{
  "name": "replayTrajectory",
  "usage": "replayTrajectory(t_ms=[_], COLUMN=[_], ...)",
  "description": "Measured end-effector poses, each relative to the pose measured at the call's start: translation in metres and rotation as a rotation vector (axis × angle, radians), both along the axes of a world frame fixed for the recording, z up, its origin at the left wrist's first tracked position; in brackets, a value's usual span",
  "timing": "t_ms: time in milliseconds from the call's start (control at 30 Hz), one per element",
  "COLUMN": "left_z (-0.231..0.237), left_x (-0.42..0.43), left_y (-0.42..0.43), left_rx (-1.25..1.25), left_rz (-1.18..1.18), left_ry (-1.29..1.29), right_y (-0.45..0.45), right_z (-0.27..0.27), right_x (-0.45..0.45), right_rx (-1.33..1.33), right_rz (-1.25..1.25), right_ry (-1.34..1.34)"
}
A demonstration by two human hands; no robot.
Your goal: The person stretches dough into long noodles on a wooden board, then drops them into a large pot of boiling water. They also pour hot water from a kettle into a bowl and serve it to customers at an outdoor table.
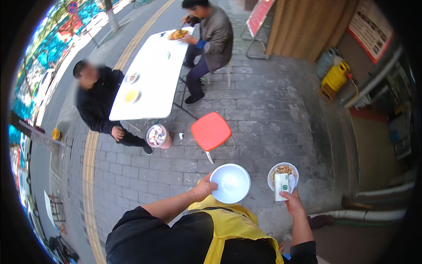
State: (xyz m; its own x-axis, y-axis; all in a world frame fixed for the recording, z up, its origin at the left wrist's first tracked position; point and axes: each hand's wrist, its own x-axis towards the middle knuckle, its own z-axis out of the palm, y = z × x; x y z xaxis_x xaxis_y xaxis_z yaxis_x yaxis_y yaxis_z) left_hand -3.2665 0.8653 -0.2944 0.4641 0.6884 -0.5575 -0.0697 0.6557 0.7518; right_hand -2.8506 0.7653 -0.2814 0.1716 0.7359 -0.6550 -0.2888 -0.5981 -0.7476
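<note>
My left hand (pixel 205 188) grips the rim of an empty white bowl (pixel 230 183), its thumb over the inside edge. Off to the right, my right hand (pixel 291 200) holds a smaller white bowl (pixel 270 180) together with a tissue packet (pixel 281 188) that bears writing. The packet lies across that bowl's near rim under my thumb. Light brown pieces of food (pixel 283 170), perhaps peanuts in the shell, show in the bowl behind it. The fingers beneath both bowls are mostly hidden. A yellow apron (pixel 227 221) covers my front.
A red-topped stool (pixel 211 131) stands just ahead. Beyond it are a white table (pixel 148 82) with dishes, a lined waste bin (pixel 158 136), a seated person (pixel 214 39) eating and another person (pixel 99 95) at the table's left. Gas cylinders (pixel 335 77) stand by the wall at right.
</note>
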Motion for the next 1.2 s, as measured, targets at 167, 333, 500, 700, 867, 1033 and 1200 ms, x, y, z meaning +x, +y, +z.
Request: replayTrajectory(t_ms=[167, 333, 500, 700, 867, 1033, 1200], left_z=[-0.005, -0.011, -0.025, -0.020, -0.002, -0.001, -0.016], left_x=[-0.063, -0.108, -0.125, -0.108, -0.088, -0.078, -0.074], left_y=[0.052, 0.068, 0.042, -0.001, -0.019, -0.011, 0.026], left_rx=[-0.002, -0.068, -0.183, -0.310, -0.375, -0.424, -0.338], left_rz=[0.266, 0.600, 0.930, 1.299, 1.477, 1.521, 1.411], left_ry=[0.089, 0.056, 0.046, 0.018, 0.062, 0.071, 0.040], right_y=[0.228, 0.404, 0.509, 0.607, 0.655, 0.676, 0.639], right_z=[0.008, 0.004, -0.003, -0.041, -0.058, -0.041, -0.036], right_x=[-0.087, -0.217, -0.345, -0.491, -0.567, -0.573, -0.495], right_rx=[-0.068, -0.017, -0.032, -0.128, -0.155, 0.102, 0.364], right_rz=[0.417, 0.712, 0.890, 1.089, 1.007, 0.881, 0.835], right_ry=[-0.017, 0.059, 0.214, 0.093, 0.063, 0.169, 0.282])
